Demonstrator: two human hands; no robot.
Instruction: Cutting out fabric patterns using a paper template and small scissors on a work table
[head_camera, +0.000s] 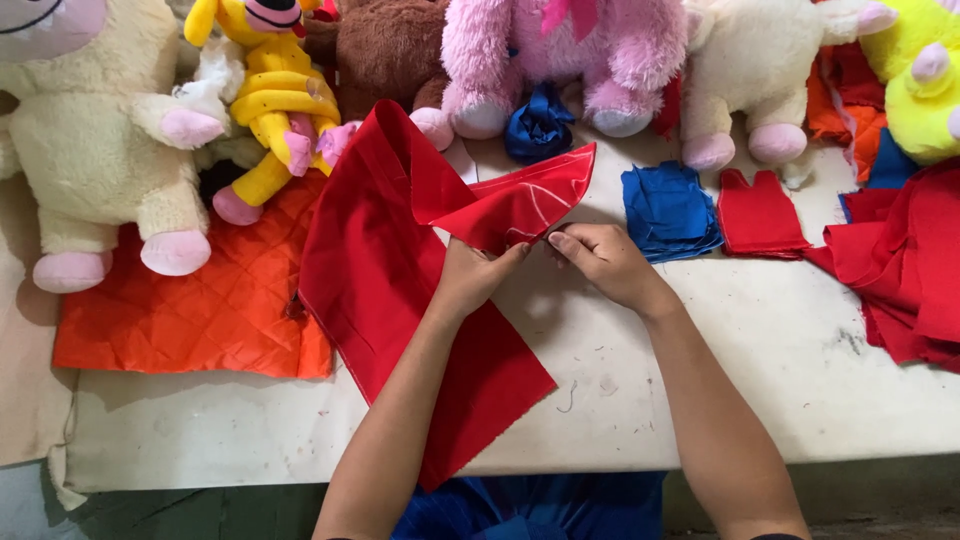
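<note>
1. Left hand (470, 275): closed in a pinch on the folded edge of the red cloth (400, 300); thumb and fingers pressed together at the fold; forearm reaching up from the lower edge of the view.
2. Right hand (600, 258): fingers curled, tips gripping the same fold just beside the left hand; knuckles turned upward; resting near the table surface.
3. Red cloth: large piece lying across the white table (760, 380), lower corner hanging over the near edge; upper part lifted and folded into a curved flap (530, 195) with pale stitching lines.
4. Orange quilted sheet (190, 310): flat on the left of the table, touching the red cloth's left edge.
5. Stack of blue cut pieces (668, 210): just right of the hands; small red cut piece (758, 215) beside it.
6. Heap of red fabric (910, 260): at the right edge, partly off the table.
7. Row of plush toys along the far side: cream toy (90, 140), yellow toy (275, 95), brown toy (385, 45), pink toy (560, 50), white toy (760, 70), lime-yellow toy (925, 80); blue fabric knot (538, 125) beneath the pink one.
8. Packages, labels, signs: none discernible.
</note>
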